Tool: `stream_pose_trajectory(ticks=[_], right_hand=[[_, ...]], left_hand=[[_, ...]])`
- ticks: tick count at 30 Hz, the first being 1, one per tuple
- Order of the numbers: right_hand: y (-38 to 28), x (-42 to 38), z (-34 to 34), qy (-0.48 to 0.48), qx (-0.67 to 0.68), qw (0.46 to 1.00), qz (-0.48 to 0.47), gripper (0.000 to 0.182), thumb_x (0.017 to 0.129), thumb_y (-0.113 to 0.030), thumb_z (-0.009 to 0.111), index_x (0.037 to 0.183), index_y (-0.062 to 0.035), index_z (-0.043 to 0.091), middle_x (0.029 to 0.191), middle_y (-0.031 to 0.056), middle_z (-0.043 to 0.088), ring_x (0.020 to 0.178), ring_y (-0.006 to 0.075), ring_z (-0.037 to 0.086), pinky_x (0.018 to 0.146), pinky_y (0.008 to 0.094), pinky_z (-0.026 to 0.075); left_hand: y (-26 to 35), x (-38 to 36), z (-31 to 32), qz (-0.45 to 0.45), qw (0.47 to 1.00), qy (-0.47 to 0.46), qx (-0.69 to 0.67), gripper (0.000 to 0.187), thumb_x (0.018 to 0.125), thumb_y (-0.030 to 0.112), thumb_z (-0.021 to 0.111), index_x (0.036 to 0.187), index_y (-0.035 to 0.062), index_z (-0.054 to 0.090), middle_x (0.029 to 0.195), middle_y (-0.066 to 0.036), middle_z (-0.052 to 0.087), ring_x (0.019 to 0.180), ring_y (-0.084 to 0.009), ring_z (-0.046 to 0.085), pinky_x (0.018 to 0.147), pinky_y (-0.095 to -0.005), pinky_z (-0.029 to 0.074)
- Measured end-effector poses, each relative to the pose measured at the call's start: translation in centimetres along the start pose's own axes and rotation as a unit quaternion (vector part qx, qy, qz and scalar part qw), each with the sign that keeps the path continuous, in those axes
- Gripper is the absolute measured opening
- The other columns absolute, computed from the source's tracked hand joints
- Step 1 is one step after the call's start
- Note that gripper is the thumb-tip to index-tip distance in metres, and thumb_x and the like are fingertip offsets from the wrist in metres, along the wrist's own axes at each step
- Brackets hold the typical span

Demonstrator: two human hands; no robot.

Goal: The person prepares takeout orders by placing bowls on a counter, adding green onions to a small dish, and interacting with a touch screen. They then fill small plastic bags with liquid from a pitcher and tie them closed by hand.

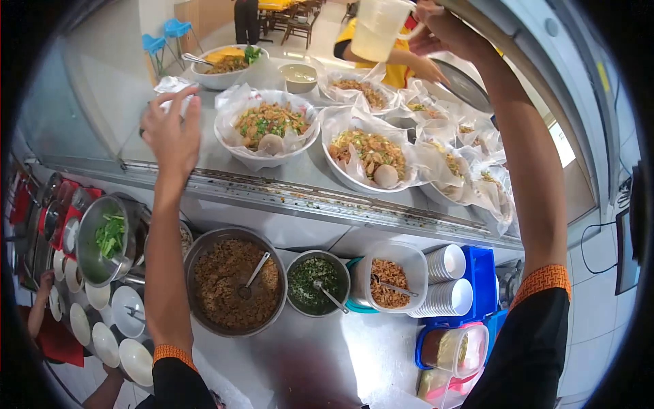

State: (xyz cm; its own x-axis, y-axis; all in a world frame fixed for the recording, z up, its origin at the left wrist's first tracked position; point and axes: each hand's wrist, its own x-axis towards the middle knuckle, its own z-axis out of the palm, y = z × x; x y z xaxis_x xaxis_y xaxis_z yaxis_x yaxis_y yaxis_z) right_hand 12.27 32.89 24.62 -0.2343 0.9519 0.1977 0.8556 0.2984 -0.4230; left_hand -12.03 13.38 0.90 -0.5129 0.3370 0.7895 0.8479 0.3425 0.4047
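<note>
My right hand (443, 33) is raised at the upper right, its fingers closed around the handle of a translucent plastic jug (373, 31). Pale liquid shows through the jug's wall. On the left, my left hand (170, 129) is over the metal shelf with its fingers apart and nothing visible in them. Closest to it is a paper-lined bowl of noodles (271, 126) with chopped greens and an egg. Another lined noodle bowl (368, 153) stands to the right. Behind them are a small bowl of clear broth (298, 76) and a white bowl with greens and a spoon (225, 66).
Below the shelf are a pot of minced topping (235, 283), chopped scallions (318, 283), a tub of fried bits (392, 276) and stacked cups (446, 296). White bowls (136, 361) line the left. A person in yellow (402, 71) holds a round tray (464, 85) beyond the shelf.
</note>
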Motion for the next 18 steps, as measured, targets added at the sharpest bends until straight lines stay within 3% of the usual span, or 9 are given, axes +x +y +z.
stream_pose_trajectory(ticks=[2,3,5,6,8,9,11,13,18], right_hand=[[8.6,6.4,-2.1,-0.132,0.191,0.956,-0.18,0.042,0.103,-0.036,0.038,0.114,0.0027,0.052,0.087,0.0175,0.066,0.074,0.0217,0.069,0.068,0.0312,0.059],[9.9,5.8,-2.3,-0.128,0.225,0.946,-0.193,0.047,0.103,-0.036,0.035,0.11,0.0064,0.054,0.081,0.0215,0.068,0.07,0.0256,0.071,0.066,0.034,0.061],[11.0,3.9,-3.1,-0.101,0.21,0.962,-0.143,0.044,0.104,-0.036,0.035,0.118,0.0021,0.051,0.084,0.0192,0.067,0.071,0.0231,0.07,0.067,0.0327,0.06],[11.3,2.1,-3.6,-0.063,0.204,0.968,-0.135,0.045,0.104,-0.037,0.035,0.117,0.0024,0.052,0.088,0.0184,0.066,0.073,0.0221,0.069,0.069,0.0325,0.059],[12.7,1.3,-4.5,-0.081,0.212,0.97,-0.092,0.044,0.104,-0.036,0.034,0.119,0.0022,0.05,0.089,0.0199,0.066,0.072,0.0225,0.069,0.068,0.0323,0.059],[13.4,1.0,-5.0,-0.076,0.222,0.969,-0.081,0.043,0.104,-0.035,0.033,0.121,0.0019,0.048,0.09,0.0206,0.066,0.073,0.0227,0.069,0.068,0.0325,0.059],[14.6,0.3,-6.1,-0.081,0.214,0.971,-0.067,0.043,0.104,-0.035,0.033,0.124,0.0011,0.047,0.088,0.02,0.067,0.072,0.0228,0.069,0.068,0.0329,0.06],[16.6,-0.1,-6.7,-0.078,0.219,0.97,-0.072,0.043,0.105,-0.035,0.033,0.124,0.0006,0.047,0.085,0.0191,0.067,0.07,0.0228,0.07,0.066,0.0332,0.061],[20.2,-2.7,-8.9,-0.076,0.254,0.963,-0.044,0.045,0.105,-0.037,0.033,0.121,0.0021,0.047,0.087,0.0204,0.067,0.073,0.0247,0.07,0.067,0.033,0.061]], left_hand=[[1.6,1.5,-0.1,0.057,0.997,-0.034,-0.049,0.026,0.094,0.034,0.051,0.114,0.0321,0.068,0.129,-0.007,0.047,0.124,-0.0332,0.036,0.102,-0.0547,0.024],[2.6,2.8,0.2,0.098,0.992,-0.054,-0.051,0.026,0.093,0.031,0.052,0.114,0.0332,0.068,0.131,-0.006,0.046,0.124,-0.0331,0.036,0.102,-0.0551,0.024],[5.0,5.3,1.6,0.151,0.981,-0.121,-0.009,0.032,0.094,0.029,0.046,0.115,0.0291,0.069,0.13,-0.009,0.048,0.124,-0.0313,0.038,0.106,-0.0481,0.024],[7.0,6.3,1.4,0.154,0.981,-0.114,-0.007,0.032,0.094,0.029,0.046,0.115,0.0291,0.069,0.13,-0.009,0.048,0.124,-0.0313,0.038,0.106,-0.0481,0.024],[10.6,7.8,1.0,0.086,0.945,-0.296,0.113,0.041,0.093,0.04,0.039,0.122,0.0285,0.065,0.145,-0.009,0.038,0.135,-0.0325,0.03,0.112,-0.0539,0.015],[11.0,8.6,1.6,0.088,0.946,-0.289,0.114,0.041,0.093,0.04,0.039,0.122,0.0285,0.065,0.145,-0.009,0.038,0.135,-0.0325,0.03,0.112,-0.0539,0.015],[11.6,9.2,3.9,0.029,0.908,-0.389,0.154,0.052,0.093,0.048,0.033,0.135,0.0258,0.054,0.159,-0.004,0.019,0.146,-0.0307,0.013,0.114,-0.06,0.004],[12.0,9.5,4.8,-0.015,0.889,-0.427,0.163,0.057,0.095,0.049,0.028,0.144,0.023,0.043,0.162,0.001,0.004,0.149,-0.0287,-0.001,0.114,-0.0623,-0.001],[14.2,9.6,4.4,0.024,0.871,-0.445,0.207,0.061,0.098,0.057,0.019,0.147,0.0258,0.038,0.16,0.003,0.014,0.148,-0.0253,0.004,0.115,-0.0611,0.003]])
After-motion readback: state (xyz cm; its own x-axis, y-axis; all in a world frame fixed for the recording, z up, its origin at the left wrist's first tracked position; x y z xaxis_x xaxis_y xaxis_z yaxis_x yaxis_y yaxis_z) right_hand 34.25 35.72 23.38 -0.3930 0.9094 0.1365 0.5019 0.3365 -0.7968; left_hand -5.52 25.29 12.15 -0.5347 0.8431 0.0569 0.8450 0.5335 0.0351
